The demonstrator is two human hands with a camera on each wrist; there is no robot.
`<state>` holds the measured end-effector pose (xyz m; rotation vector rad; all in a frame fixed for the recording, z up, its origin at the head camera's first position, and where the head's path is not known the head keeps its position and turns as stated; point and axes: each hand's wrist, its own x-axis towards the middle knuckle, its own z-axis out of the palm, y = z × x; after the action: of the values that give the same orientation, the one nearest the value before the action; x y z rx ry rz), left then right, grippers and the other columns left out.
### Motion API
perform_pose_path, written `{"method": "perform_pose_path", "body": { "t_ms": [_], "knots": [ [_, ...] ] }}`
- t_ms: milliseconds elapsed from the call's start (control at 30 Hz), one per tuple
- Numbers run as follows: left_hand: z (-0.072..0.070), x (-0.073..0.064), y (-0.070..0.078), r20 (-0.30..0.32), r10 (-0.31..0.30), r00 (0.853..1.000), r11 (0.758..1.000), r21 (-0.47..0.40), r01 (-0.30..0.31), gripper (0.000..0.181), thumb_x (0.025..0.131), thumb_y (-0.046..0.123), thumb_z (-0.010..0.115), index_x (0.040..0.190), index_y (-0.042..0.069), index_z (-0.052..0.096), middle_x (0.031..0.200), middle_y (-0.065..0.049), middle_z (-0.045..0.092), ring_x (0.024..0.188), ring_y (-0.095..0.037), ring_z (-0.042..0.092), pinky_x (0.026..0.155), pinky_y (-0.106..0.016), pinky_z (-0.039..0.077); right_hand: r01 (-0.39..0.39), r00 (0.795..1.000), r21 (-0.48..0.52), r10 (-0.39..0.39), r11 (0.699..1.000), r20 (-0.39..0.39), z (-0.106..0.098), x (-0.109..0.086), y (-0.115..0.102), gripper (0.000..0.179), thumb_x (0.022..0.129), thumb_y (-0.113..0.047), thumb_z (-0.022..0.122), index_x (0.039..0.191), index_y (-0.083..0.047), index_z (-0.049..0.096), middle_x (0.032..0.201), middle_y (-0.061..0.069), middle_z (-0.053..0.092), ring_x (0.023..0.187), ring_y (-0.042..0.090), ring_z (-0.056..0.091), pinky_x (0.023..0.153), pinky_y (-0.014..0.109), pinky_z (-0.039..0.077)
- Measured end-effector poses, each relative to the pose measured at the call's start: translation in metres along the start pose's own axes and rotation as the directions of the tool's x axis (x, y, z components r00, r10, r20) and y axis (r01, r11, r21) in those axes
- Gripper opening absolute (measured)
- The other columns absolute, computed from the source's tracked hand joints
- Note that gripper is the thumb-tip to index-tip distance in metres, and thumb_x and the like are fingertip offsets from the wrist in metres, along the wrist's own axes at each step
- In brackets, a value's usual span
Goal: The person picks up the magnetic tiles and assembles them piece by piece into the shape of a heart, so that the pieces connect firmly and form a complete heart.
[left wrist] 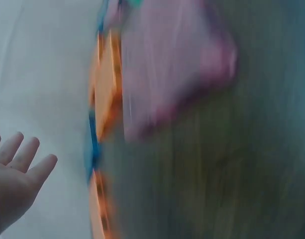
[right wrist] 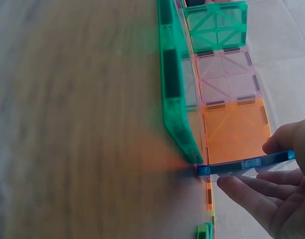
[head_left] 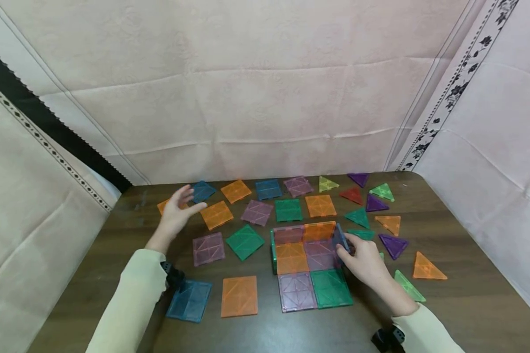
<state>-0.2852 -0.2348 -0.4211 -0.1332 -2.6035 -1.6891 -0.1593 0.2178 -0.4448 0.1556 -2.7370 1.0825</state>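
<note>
My right hand (head_left: pixel 364 257) pinches a blue magnetic square tile (right wrist: pixel 247 163) between thumb and fingers. That tile stands upright at the right side of a small structure of translucent tiles. Its floor shows an orange tile (head_left: pixel 291 258), two purple tiles and a green tile (head_left: pixel 332 288). A pink tile and an orange tile (head_left: pixel 319 231) stand as its back wall, and a green tile (head_left: pixel 274 252) stands on the left. My left hand (head_left: pixel 178 211) is raised over the far left tiles, fingers spread and holding nothing, near an orange square (head_left: pixel 216 215) and a blue square (head_left: pixel 202 191).
Loose square tiles lie behind and left of the structure, among them a green one (head_left: pixel 245 242). Nearer the front are an orange square (head_left: pixel 239 296) and blue squares (head_left: pixel 190 300). Several triangles, including an orange one (head_left: pixel 428 267), are spread at right. A cloth backdrop (head_left: pixel 265 113) hangs behind the table.
</note>
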Motion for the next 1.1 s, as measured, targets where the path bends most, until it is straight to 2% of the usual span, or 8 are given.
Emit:
{"method": "perform_pose_path", "body": {
  "t_ms": [100, 200, 300, 400, 600, 767, 967, 1100],
  "knots": [
    [-0.022, 0.007, -0.017, -0.085, -0.06, 0.995, 0.997, 0.039, 0.064, 0.091, 0.087, 0.039, 0.071, 0.155, 0.014, 0.016, 0.157, -0.014, 0.026, 0.143, -0.035, 0.024, 0.111, -0.055, 0.027, 0.0, 1.0, 0.01, 0.0, 1.0, 0.011, 0.001, 0.0, -0.001, 0.036, 0.092, -0.013, 0.062, 0.122, 0.006, 0.061, 0.088, 0.012, 0.072, 0.069, 0.015, 0.066, 0.054, 0.024, 0.048],
    [-0.039, 0.01, -0.03, -0.153, -0.112, 0.982, 0.991, 0.06, 0.123, 0.095, 0.087, 0.045, 0.069, 0.156, 0.011, 0.013, 0.159, -0.014, 0.019, 0.145, -0.036, 0.018, 0.112, -0.054, 0.024, 0.002, 1.0, 0.013, -0.002, 1.0, 0.02, 0.002, 0.0, -0.001, 0.036, 0.092, -0.014, 0.062, 0.122, 0.006, 0.061, 0.086, 0.01, 0.071, 0.068, 0.013, 0.064, 0.053, 0.023, 0.048],
    [-0.05, 0.012, -0.041, -0.186, -0.16, 0.969, 0.98, 0.084, 0.178, 0.097, 0.087, 0.047, 0.068, 0.156, 0.009, 0.01, 0.16, -0.015, 0.013, 0.145, -0.037, 0.014, 0.113, -0.055, 0.021, 0.005, 1.0, 0.015, -0.006, 1.0, 0.024, 0.003, -0.001, -0.001, 0.036, 0.091, -0.014, 0.063, 0.122, 0.006, 0.061, 0.086, 0.01, 0.071, 0.068, 0.012, 0.064, 0.054, 0.023, 0.048],
    [-0.056, 0.014, -0.05, -0.177, -0.178, 0.968, 0.968, 0.146, 0.205, 0.095, 0.09, 0.042, 0.066, 0.155, 0.005, 0.007, 0.159, -0.02, 0.01, 0.144, -0.042, 0.013, 0.112, -0.057, 0.02, 0.01, 1.0, 0.02, -0.011, 1.0, 0.025, 0.003, -0.001, 0.0, 0.037, 0.092, -0.014, 0.063, 0.122, 0.006, 0.061, 0.087, 0.01, 0.071, 0.068, 0.012, 0.063, 0.053, 0.023, 0.047],
    [-0.057, 0.016, -0.067, -0.104, -0.214, 0.971, 0.942, 0.243, 0.233, 0.1, 0.09, 0.041, 0.066, 0.154, 0.003, 0.0, 0.158, -0.027, 0.005, 0.141, -0.048, 0.014, 0.112, -0.059, 0.019, 0.028, 0.999, 0.014, -0.028, 1.0, 0.019, 0.003, -0.003, 0.002, 0.035, 0.091, -0.014, 0.063, 0.12, 0.005, 0.062, 0.085, 0.008, 0.071, 0.066, 0.01, 0.062, 0.053, 0.022, 0.047],
    [-0.055, 0.02, -0.072, -0.059, -0.257, 0.964, 0.918, 0.297, 0.263, 0.105, 0.088, 0.039, 0.07, 0.154, 0.004, -0.005, 0.157, -0.029, 0.003, 0.14, -0.05, 0.013, 0.111, -0.061, 0.017, 0.022, 1.0, 0.012, -0.022, 1.0, 0.022, 0.002, -0.004, 0.003, 0.035, 0.091, -0.013, 0.064, 0.12, 0.005, 0.062, 0.084, 0.007, 0.07, 0.066, 0.01, 0.061, 0.053, 0.022, 0.047],
    [-0.052, 0.023, -0.069, -0.06, -0.235, 0.97, 0.909, 0.34, 0.241, 0.101, 0.087, 0.031, 0.072, 0.152, -0.003, 0.003, 0.153, -0.033, 0.016, 0.137, -0.049, 0.021, 0.111, -0.059, 0.022, 0.018, 1.0, 0.012, -0.018, 1.0, 0.017, 0.001, -0.003, 0.004, 0.034, 0.091, -0.014, 0.064, 0.12, 0.005, 0.062, 0.085, 0.008, 0.071, 0.068, 0.01, 0.063, 0.054, 0.022, 0.048],
    [-0.052, 0.025, -0.069, -0.077, -0.198, 0.977, 0.897, 0.387, 0.212, 0.103, 0.086, 0.037, 0.073, 0.152, -0.006, 0.007, 0.147, -0.036, 0.026, 0.131, -0.05, 0.03, 0.108, -0.059, 0.027, 0.02, 1.0, 0.012, -0.02, 1.0, 0.015, 0.0, -0.001, 0.005, 0.034, 0.091, -0.013, 0.064, 0.12, 0.005, 0.062, 0.084, 0.007, 0.07, 0.068, 0.01, 0.062, 0.054, 0.022, 0.048]
  ]
}}
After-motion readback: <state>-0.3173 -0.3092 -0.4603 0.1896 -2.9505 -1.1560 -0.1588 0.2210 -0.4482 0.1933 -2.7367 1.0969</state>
